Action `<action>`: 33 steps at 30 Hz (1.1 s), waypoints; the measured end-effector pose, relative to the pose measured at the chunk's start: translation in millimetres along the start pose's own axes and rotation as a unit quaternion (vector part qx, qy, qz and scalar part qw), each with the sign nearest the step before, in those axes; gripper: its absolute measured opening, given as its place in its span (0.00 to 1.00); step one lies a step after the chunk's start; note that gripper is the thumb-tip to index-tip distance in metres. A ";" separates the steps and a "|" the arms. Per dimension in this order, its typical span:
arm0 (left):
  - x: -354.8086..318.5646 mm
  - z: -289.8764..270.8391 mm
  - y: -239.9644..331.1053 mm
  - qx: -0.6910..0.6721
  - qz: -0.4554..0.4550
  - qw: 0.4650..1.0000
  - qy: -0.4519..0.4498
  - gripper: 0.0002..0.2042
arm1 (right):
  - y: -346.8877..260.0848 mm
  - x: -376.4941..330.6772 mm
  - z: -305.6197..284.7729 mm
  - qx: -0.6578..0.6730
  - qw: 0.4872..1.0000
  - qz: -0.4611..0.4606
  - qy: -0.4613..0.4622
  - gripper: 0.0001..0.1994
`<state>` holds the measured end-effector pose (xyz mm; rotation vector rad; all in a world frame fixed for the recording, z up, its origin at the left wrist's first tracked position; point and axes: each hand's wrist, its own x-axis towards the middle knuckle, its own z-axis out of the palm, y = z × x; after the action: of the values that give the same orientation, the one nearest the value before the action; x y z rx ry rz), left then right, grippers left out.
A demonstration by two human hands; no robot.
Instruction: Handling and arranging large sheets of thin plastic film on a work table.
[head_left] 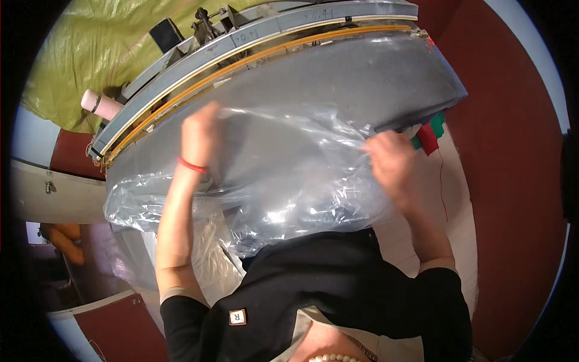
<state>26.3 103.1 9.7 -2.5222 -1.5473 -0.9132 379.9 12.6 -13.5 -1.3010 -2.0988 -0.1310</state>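
Note:
A large sheet of clear plastic film (283,199) lies crumpled in front of me, spread over the near part of a grey padded table (289,78). My left hand (201,136), with a red band at the wrist, is closed on one upper corner of the film and is slightly blurred. At the other end of the film's upper edge, my right hand (391,161) grips it in closed fingers. Between the two hands the edge is stretched and raised a little. The film's lower part falls in shiny folds against my black shirt and off to the left.
A long metal rail (265,30) with an orange strip (259,58) runs along the table's far edge. A pink cylinder (101,105) stands at its left end. Red and green cloth scraps (429,137) lie right of the table. Yellow-green sheeting (90,54) fills the far left.

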 end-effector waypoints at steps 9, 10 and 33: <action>1.8 -31.0 -86.1 -0.131 -0.174 0.976 0.025 0.05 | 89.0 -38.4 -49.7 -0.003 0.983 0.153 0.103 0.03; -1.3 -28.8 -94.2 -0.129 -0.175 0.976 0.027 0.05 | 92.4 -39.3 -51.8 0.021 0.976 0.184 0.114 0.04; 1.2 -29.6 -91.8 -0.250 -0.253 0.934 -0.026 0.07 | 26.0 107.3 55.5 0.263 0.964 0.011 -0.044 0.21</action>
<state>-62.8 140.1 11.0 -2.4812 -2.2976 -1.4748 343.9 130.2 -1.4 -1.0160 -1.9995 0.4726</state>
